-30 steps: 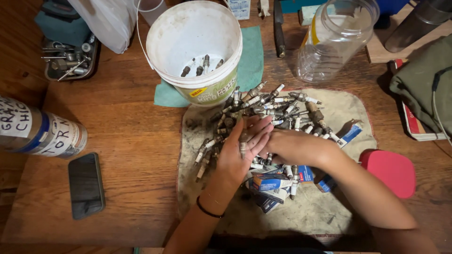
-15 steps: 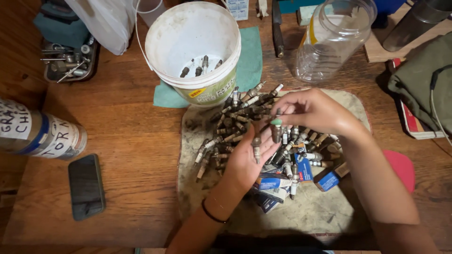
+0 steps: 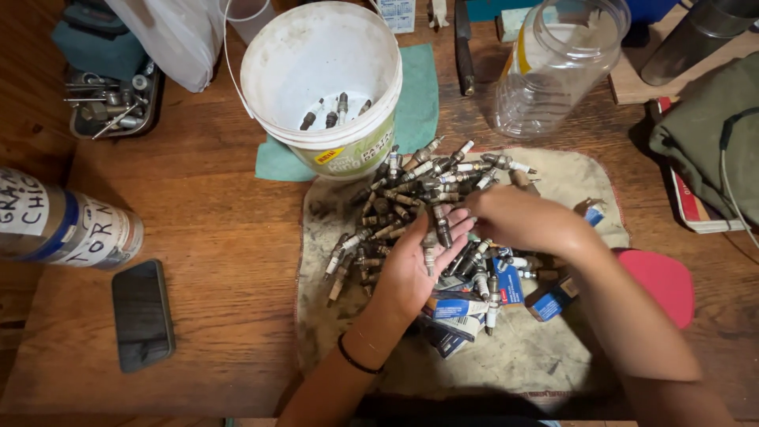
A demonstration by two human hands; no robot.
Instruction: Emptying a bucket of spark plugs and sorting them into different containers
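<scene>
A heap of used spark plugs (image 3: 411,198) lies on a dirty beige cloth (image 3: 545,356) spread over the wooden table. My left hand (image 3: 411,265) is palm up over the heap, with a couple of spark plugs (image 3: 433,233) resting in it. My right hand (image 3: 514,217) reaches down into the heap beside the left, fingers curled among the plugs. A white plastic bucket (image 3: 316,55) stands just behind the cloth, with a few spark plugs in its bottom. Small blue boxes (image 3: 462,304) lie under my forearms.
A clear plastic jar (image 3: 553,63) stands at the back right, beside a green bag (image 3: 711,126). A red lid (image 3: 660,281) lies right of the cloth. A dark phone (image 3: 142,314) and a taped can (image 3: 63,225) sit at left. A tray of metal tools (image 3: 111,103) is far left.
My right hand has come back down from the far side of the heap to the plugs next to my left palm. My left hand has stayed open, palm up.
</scene>
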